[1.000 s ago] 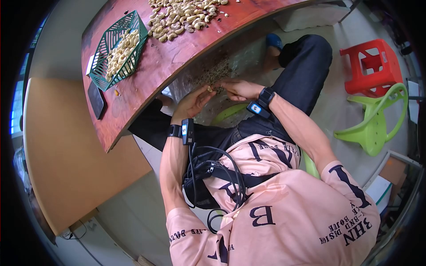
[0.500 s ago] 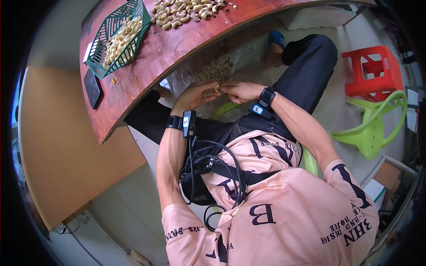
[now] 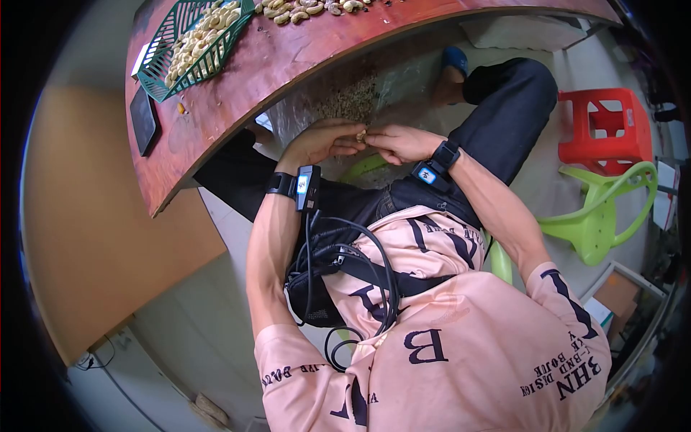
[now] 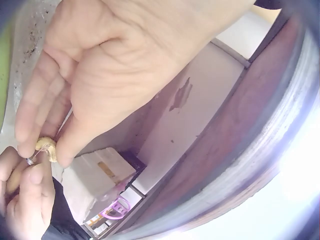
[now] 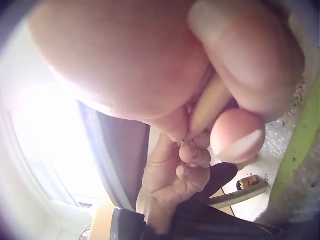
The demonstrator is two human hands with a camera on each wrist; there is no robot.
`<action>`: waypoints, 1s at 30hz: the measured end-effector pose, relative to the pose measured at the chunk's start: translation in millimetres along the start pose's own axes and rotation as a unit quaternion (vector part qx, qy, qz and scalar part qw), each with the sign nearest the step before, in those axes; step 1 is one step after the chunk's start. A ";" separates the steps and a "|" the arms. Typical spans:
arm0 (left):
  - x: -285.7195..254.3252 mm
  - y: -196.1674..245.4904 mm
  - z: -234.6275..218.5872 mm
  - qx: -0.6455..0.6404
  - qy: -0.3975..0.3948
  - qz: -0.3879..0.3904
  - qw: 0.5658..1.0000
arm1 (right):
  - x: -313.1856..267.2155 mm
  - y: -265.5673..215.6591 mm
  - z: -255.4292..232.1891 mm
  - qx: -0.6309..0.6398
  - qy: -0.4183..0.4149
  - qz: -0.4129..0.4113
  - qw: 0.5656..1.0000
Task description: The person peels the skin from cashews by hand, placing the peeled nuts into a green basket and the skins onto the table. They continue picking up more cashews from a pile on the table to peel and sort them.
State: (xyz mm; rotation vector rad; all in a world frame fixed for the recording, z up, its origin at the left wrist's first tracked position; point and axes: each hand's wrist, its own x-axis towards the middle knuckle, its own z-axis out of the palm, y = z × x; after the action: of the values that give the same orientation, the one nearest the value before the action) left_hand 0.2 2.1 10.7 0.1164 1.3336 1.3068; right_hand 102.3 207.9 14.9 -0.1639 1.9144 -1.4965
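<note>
My left hand (image 3: pixel 327 140) pinches a pale, curved cashew (image 4: pixel 47 146) between thumb and fingertips, below the table edge. Facing it, my right hand (image 3: pixel 404 143) has its fingertips right at the nut. In the left wrist view a small shiny tip shows between the right fingers (image 4: pixel 36 175). The right wrist view shows a slim tan length (image 5: pixel 211 102) between those fingers, apparently a small tool, mostly hidden; I cannot tell its kind. The left hand (image 5: pixel 167 175) also appears there, beyond the right fingertips.
On the red-brown table (image 3: pixel 288 61) stand a green slatted basket (image 3: pixel 155 81) of pale cashews, several loose cashews (image 3: pixel 299 13) and a dark phone (image 3: pixel 145 122). Brown crumbs (image 3: pixel 350 99) lie on plastic sheeting below. A red stool (image 3: pixel 604 137) and a green chair (image 3: pixel 601 209) stand at right.
The hands have come closer together, with the right fingertips now at the cashew. The head view has shifted, so the table and basket sit higher in it.
</note>
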 end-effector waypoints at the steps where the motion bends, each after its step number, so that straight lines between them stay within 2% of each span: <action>1: -1.4 0.4 1.3 -0.003 -0.003 0.002 1.000 | -2.3 -3.0 0.9 0.000 0.003 -0.006 1.000; 17: -4.2 1.0 6.8 -0.031 -0.022 -0.002 0.999 | -12.4 -10.0 -0.1 -0.016 -0.001 -0.023 1.000; 26: 1.2 -3.8 0.9 -0.013 -0.044 -0.043 0.998 | -9.9 -0.9 1.4 -0.017 -0.030 -0.027 0.999; 30: 0.0 -0.9 3.3 -0.014 -0.022 -0.044 0.999 | -5.6 3.3 5.0 -0.029 0.008 -0.056 0.998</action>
State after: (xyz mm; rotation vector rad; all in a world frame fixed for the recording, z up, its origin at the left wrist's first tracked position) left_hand 3.1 3.7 11.2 0.0673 1.2691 1.2410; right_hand 110.5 207.7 13.9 -0.2896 1.9902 -1.5197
